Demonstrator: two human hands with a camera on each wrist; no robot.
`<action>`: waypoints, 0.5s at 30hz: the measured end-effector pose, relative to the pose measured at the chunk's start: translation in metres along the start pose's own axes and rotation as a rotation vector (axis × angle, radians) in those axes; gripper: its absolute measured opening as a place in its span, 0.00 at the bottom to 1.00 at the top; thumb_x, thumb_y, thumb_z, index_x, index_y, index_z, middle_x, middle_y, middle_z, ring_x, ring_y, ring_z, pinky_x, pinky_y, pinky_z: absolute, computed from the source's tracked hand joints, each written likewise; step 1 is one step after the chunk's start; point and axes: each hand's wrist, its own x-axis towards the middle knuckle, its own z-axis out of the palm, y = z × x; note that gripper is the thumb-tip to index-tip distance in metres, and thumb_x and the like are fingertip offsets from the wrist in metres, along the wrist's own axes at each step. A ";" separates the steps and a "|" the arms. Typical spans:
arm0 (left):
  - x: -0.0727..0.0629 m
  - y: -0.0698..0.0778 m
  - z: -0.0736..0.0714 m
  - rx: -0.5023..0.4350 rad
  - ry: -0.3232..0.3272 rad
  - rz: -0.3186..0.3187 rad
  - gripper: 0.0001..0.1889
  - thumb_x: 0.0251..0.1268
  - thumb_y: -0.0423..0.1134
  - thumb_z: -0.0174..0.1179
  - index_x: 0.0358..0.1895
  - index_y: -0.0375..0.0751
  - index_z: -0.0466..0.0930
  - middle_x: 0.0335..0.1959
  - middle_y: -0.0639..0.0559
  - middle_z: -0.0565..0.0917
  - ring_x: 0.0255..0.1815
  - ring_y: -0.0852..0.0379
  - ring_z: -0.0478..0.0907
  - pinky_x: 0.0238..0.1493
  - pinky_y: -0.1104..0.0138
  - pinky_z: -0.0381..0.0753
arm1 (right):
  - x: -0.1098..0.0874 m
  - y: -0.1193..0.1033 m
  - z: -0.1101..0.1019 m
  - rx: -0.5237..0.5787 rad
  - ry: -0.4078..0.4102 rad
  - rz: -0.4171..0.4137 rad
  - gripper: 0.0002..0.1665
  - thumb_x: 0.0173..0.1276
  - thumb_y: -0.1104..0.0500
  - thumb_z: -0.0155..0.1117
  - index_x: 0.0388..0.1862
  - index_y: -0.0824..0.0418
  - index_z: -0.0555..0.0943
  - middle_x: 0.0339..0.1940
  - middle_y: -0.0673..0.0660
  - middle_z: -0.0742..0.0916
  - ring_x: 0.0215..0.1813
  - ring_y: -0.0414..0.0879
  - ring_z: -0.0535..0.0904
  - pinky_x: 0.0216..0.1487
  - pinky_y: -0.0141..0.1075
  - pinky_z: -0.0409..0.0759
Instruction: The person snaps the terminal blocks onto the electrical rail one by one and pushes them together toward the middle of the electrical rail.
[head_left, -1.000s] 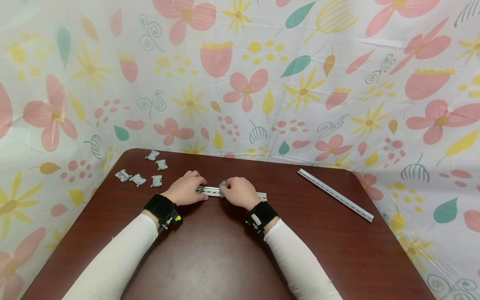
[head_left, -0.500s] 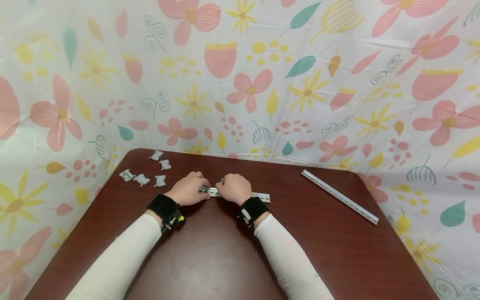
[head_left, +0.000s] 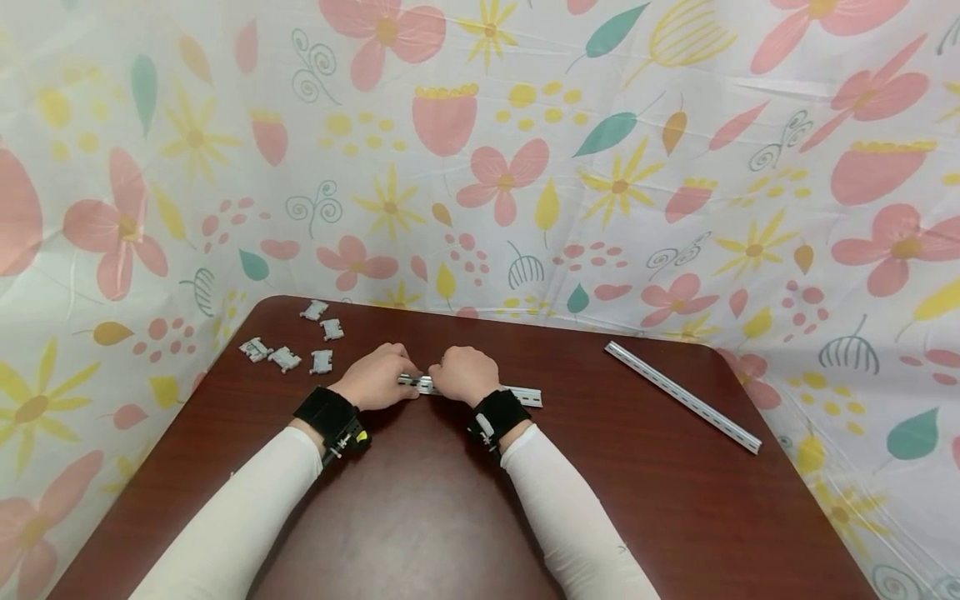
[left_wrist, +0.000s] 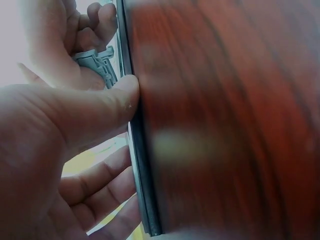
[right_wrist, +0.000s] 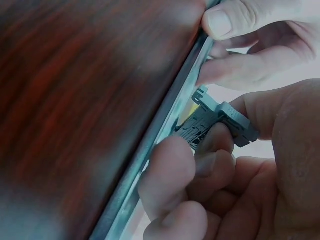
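A slotted metal DIN rail [head_left: 527,397] lies crosswise on the table in the head view. My left hand [head_left: 377,377] grips it near its left end, thumb along the near edge in the left wrist view and fingers on the far side. Just right of it, my right hand [head_left: 465,375] pinches a grey terminal block [right_wrist: 217,117] between thumb and fingers. The block is tilted, its slotted edge right at the rail in the right wrist view. From the head view the right hand hides the block and part of the rail.
Several loose grey terminal blocks [head_left: 285,359] lie at the table's back left. A second, longer DIN rail [head_left: 682,398] lies slanted on the right side. A flower-print curtain [head_left: 495,183] hangs behind the brown table [head_left: 637,500].
My right hand has moved left along the rail, closer to the left hand, with the terminal block. The left hand keeps its grip. The head view has shifted slightly.
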 end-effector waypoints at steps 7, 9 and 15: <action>0.001 -0.001 0.000 -0.011 0.005 -0.020 0.15 0.72 0.43 0.79 0.56 0.42 0.96 0.46 0.52 0.82 0.51 0.49 0.77 0.51 0.56 0.82 | 0.001 0.001 0.001 0.003 -0.004 0.005 0.31 0.85 0.47 0.60 0.16 0.50 0.77 0.18 0.52 0.78 0.24 0.50 0.79 0.26 0.44 0.76; 0.001 -0.001 0.001 -0.013 0.004 -0.029 0.14 0.72 0.43 0.79 0.56 0.42 0.96 0.46 0.52 0.82 0.51 0.50 0.77 0.51 0.57 0.82 | 0.000 0.001 0.002 0.003 -0.004 0.000 0.31 0.85 0.47 0.60 0.16 0.50 0.76 0.18 0.52 0.78 0.24 0.50 0.79 0.26 0.44 0.76; 0.001 -0.005 0.004 -0.041 0.013 -0.041 0.14 0.71 0.44 0.80 0.54 0.44 0.97 0.44 0.53 0.82 0.49 0.51 0.77 0.49 0.57 0.81 | -0.003 -0.002 0.003 -0.010 -0.008 0.001 0.31 0.85 0.47 0.60 0.15 0.51 0.78 0.17 0.52 0.77 0.23 0.50 0.78 0.24 0.43 0.74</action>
